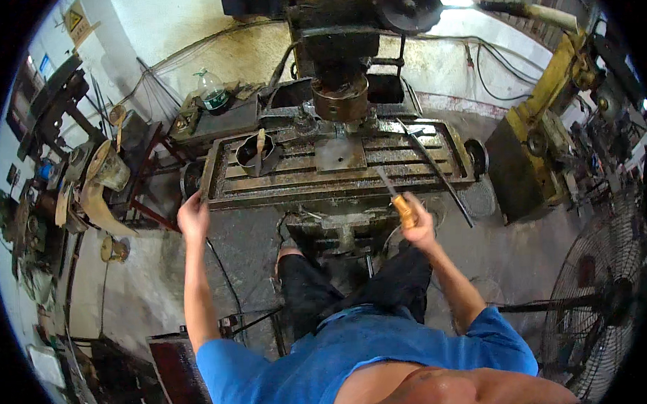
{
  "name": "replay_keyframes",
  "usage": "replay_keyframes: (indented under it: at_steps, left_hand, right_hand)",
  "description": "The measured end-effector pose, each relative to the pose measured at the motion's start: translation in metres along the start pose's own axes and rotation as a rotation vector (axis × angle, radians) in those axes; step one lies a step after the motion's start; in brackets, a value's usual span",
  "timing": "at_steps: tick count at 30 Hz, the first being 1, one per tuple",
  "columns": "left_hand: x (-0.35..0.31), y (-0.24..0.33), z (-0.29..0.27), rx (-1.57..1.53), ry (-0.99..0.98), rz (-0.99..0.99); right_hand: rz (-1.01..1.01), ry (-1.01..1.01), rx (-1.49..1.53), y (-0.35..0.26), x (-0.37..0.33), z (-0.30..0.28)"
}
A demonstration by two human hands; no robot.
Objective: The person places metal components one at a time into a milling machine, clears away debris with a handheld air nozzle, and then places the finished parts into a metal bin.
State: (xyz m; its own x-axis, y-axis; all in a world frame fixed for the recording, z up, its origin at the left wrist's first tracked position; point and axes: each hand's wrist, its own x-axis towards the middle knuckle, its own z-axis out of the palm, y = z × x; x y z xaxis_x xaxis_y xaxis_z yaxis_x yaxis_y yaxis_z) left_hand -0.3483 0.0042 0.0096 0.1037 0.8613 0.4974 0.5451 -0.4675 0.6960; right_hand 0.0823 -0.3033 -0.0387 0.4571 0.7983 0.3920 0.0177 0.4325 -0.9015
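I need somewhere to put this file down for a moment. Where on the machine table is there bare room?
The slotted table is bare along its front strip, between the left hand and the file in the right hand. Further back it is crowded: the metal cup, the flat plate under the spindle, a long rod at right.

Left hand (193,215) at milling table (280,193) corner, right hand (418,226) gripping wooden-handled tool (398,199), probably a file
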Motion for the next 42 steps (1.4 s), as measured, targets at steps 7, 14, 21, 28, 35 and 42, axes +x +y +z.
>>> replay_keyframes:
  at_steps: [7, 14, 21, 28, 35, 42]
  left_hand:
    - [-0.085, -0.038, -0.128, -0.253, 0.083, -0.443]
    - [-0.139, -0.069, -0.216, -0.275, 0.209, -0.551]
    - [-0.198, -0.057, -0.262, -0.237, 0.271, -0.595]
    - [-0.250, -0.035, -0.268, 0.229, 0.369, -0.726]
    - [-0.185, 0.007, -0.176, 0.201, 0.299, -0.399]
    - [-0.121, 0.004, -0.121, 0.094, 0.125, -0.309]
  right_hand:
    - [0.199, -0.501, -1.090, -0.098, 0.053, 0.033]
    - [0.156, -0.355, -1.563, -0.035, 0.146, 0.059]
    - [0.237, -0.291, -1.524, -0.013, 0.173, 0.075]
    - [0.431, -0.505, -1.534, -0.079, 0.103, 0.025]
    - [0.417, -0.520, -1.298, -0.106, 0.093, 0.030]
    - [0.365, -0.342, -1.276, -0.072, 0.111, 0.030]
